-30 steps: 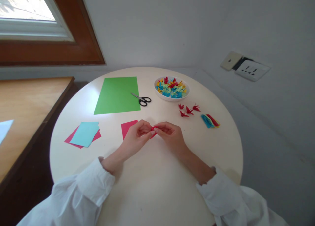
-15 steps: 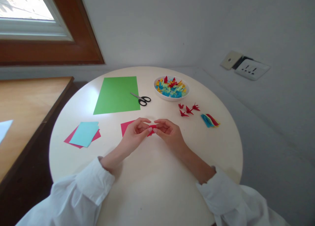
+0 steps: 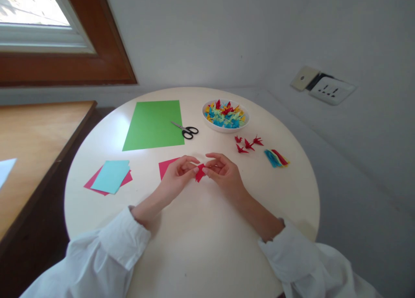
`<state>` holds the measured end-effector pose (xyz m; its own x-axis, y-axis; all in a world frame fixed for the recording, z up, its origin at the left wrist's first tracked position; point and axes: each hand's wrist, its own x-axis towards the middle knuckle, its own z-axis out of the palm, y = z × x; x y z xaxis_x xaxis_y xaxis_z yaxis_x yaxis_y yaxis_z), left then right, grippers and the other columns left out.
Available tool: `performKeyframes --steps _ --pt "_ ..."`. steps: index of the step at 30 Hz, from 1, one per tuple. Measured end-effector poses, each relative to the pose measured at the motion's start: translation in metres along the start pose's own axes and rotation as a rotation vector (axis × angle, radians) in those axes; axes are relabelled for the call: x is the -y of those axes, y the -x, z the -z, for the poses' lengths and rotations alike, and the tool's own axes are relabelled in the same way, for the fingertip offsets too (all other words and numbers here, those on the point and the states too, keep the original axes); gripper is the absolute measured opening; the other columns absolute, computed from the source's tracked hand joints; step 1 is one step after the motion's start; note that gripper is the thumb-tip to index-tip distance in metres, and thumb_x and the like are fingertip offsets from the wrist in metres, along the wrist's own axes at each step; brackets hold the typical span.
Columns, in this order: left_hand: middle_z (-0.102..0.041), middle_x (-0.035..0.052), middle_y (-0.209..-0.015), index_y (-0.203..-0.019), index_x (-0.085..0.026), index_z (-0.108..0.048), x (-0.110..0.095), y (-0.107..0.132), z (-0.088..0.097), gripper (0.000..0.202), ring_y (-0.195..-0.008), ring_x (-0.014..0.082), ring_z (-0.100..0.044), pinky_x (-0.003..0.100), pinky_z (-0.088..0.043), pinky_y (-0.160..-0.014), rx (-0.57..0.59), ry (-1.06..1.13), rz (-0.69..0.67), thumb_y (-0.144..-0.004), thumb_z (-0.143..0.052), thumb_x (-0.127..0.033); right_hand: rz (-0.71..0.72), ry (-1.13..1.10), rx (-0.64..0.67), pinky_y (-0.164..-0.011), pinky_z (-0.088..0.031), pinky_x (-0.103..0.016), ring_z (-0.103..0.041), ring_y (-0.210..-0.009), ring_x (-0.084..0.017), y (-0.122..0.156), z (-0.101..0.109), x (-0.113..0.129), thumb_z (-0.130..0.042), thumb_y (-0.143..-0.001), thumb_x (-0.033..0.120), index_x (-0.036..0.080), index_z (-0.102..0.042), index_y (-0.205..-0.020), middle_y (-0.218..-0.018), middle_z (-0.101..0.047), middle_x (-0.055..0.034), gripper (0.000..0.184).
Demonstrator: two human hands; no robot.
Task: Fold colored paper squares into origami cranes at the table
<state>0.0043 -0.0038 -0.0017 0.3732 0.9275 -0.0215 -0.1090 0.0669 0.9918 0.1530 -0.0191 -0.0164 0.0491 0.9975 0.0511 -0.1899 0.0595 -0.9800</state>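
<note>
Over the middle of a round cream table (image 3: 201, 246), my left hand (image 3: 177, 179) and my right hand (image 3: 223, 173) meet, both pinching a small folded piece of red paper (image 3: 200, 172) between fingertips. A red paper sheet (image 3: 166, 166) lies flat just behind my left hand, partly hidden by it. Both sleeves are white.
A green sheet (image 3: 154, 124) and black-handled scissors (image 3: 186, 130) lie at the back. A white bowl (image 3: 226, 115) holds several coloured paper cranes. Three red cranes (image 3: 248, 144) and a strip bundle (image 3: 276, 158) sit right; blue-on-pink sheets (image 3: 110, 177) left. A wooden ledge (image 3: 32, 146) adjoins.
My fingers have shifted on the red piece, which now shows a wider pointed flap between the hands. Both hands sit slightly farther back.
</note>
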Motion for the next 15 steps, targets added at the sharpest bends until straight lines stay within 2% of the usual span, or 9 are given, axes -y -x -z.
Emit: performKeyframes --steps 4,9,12,15 --pt "-0.063 -0.0001 -0.064 -0.081 -0.015 -0.057 -0.0005 -0.0001 0.0003 0.022 -0.062 0.0125 -0.058 0.025 -0.043 -0.061 -0.01 0.032 0.009 -0.068 -0.066 -0.031 0.008 0.015 -0.013 -0.061 -0.05 -0.026 -0.059 -0.063 -0.011 -0.0006 0.0011 0.0007 -0.073 -0.058 0.028 0.022 -0.058 -0.088 -0.066 -0.06 0.0042 0.033" --pt "-0.063 0.0007 -0.065 -0.077 -0.014 -0.057 -0.0012 -0.0003 0.0004 0.021 -0.063 0.0123 -0.058 0.026 -0.045 -0.063 -0.006 0.049 0.016 -0.067 -0.067 -0.03 0.058 0.081 -0.006 -0.055 -0.047 -0.026 -0.057 -0.058 -0.011 0.0004 0.0017 0.0039 -0.068 -0.064 0.03 0.02 -0.062 -0.073 -0.067 -0.062 0.0014 0.015" --pt "-0.063 -0.0002 -0.064 -0.076 -0.014 -0.057 -0.001 -0.0007 0.0004 0.02 -0.062 0.0113 -0.058 0.025 -0.045 -0.063 -0.034 0.085 0.034 -0.066 -0.068 -0.028 0.068 0.071 0.04 -0.058 -0.048 -0.027 -0.058 -0.059 -0.011 0.0017 0.0024 0.0054 -0.064 -0.069 0.03 0.019 -0.066 -0.077 -0.07 -0.066 -0.0005 0.013" --pt "-0.063 -0.0008 -0.064 -0.075 -0.014 -0.058 -0.0011 -0.001 0.0005 0.02 -0.061 0.0111 -0.058 0.025 -0.046 -0.063 -0.068 0.106 0.054 -0.065 -0.069 -0.027 0.051 0.062 0.06 -0.062 -0.05 -0.029 -0.06 -0.063 -0.012 0.0027 0.003 0.0056 -0.065 -0.068 0.03 0.02 -0.068 -0.083 -0.078 -0.069 -0.0016 0.018"
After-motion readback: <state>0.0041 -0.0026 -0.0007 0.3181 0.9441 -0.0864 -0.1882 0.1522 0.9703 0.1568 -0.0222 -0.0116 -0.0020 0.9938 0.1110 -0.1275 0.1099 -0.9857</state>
